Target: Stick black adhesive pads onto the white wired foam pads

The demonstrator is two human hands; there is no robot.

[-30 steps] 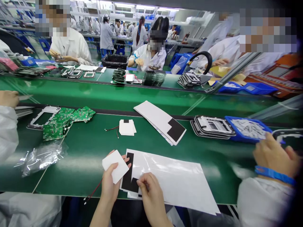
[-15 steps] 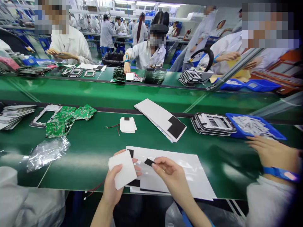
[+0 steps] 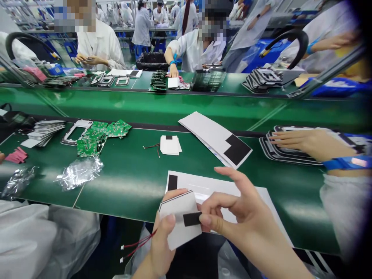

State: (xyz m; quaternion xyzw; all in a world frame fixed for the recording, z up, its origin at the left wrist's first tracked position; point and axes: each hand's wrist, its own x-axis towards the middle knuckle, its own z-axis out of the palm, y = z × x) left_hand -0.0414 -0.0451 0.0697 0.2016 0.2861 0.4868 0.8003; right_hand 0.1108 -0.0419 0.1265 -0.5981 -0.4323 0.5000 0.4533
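Note:
My left hand [image 3: 162,236] is closed around a thin white square panel [image 3: 176,228], thumb on its face. Thin red and dark wires [image 3: 139,245] with small white connectors trail from the panel's left side. My right hand [image 3: 235,217] pinches one end of a small black adhesive strip [image 3: 191,219] between thumb and forefinger. The strip lies over the panel's right part; whether it is stuck down I cannot tell. Beneath both hands is a white sheet [image 3: 261,205] with a black rectangle in its corner.
Further back lie a second white panel with wires [image 3: 170,146] and white sheets with a black patch [image 3: 209,135]. Green circuit boards [image 3: 88,147], clear plastic bags [image 3: 80,172] and stacked white panels [image 3: 46,130] are leftward. At right, a co-worker's hand [image 3: 314,143] rests on stacked frames [image 3: 270,149].
My right hand has brought the black strip from over the sheet onto the white panel. The panel has turned and shifted right. The co-worker's hand moved from the blue tray to the frames.

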